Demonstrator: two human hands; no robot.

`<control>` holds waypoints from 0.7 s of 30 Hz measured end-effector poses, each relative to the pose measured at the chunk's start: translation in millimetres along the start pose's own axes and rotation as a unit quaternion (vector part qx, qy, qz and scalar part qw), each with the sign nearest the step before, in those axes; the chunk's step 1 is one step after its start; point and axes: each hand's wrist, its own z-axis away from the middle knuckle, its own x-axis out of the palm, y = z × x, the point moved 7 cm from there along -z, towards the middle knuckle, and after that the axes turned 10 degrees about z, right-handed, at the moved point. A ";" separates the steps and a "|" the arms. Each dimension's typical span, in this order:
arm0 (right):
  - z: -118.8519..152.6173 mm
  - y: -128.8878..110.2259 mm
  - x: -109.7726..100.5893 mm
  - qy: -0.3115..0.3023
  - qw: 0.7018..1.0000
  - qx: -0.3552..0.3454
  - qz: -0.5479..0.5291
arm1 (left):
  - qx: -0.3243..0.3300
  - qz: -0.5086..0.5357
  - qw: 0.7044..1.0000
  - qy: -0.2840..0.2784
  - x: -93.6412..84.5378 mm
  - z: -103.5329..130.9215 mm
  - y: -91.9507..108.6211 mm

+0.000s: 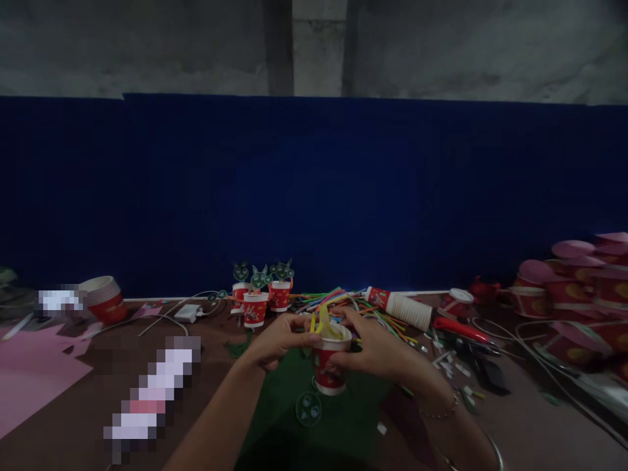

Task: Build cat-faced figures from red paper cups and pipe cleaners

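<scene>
A red paper cup [330,369] with a white rim stands upright in front of me, over a sheet of dark green paper [272,405]. My right hand [370,343] wraps round its right side. A bent yellow strip [322,319] rises out of the cup's mouth. At the left of the rim, my left hand [287,339] is closed in a pinch on the strip, its thumb against the cup's edge. A round green animal-face cutout [309,409] lies on the green paper, nearer to me than the cup.
Several decorated cups [256,309] with animal faces stand at the back. Behind my hands lie coloured sticks [314,299] and a toppled cup stack [407,309]. A red-handled tool [461,329], cables and scraps lie right, near cups with pink discs [574,248]. Pink paper [34,373] lies left.
</scene>
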 end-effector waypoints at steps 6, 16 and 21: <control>-2.6 3.8 1.7 0.004 1.000 0.003 -0.004 | 0.017 0.047 0.995 0.085 -5.7 -2.4 0.5; -8.2 7.5 8.4 0.054 0.996 0.049 0.047 | 0.084 0.016 0.986 0.144 6.9 -2.0 -2.8; -6.6 18.4 -6.0 0.048 0.996 0.023 -0.076 | 0.099 0.013 0.983 0.156 -0.8 1.8 8.7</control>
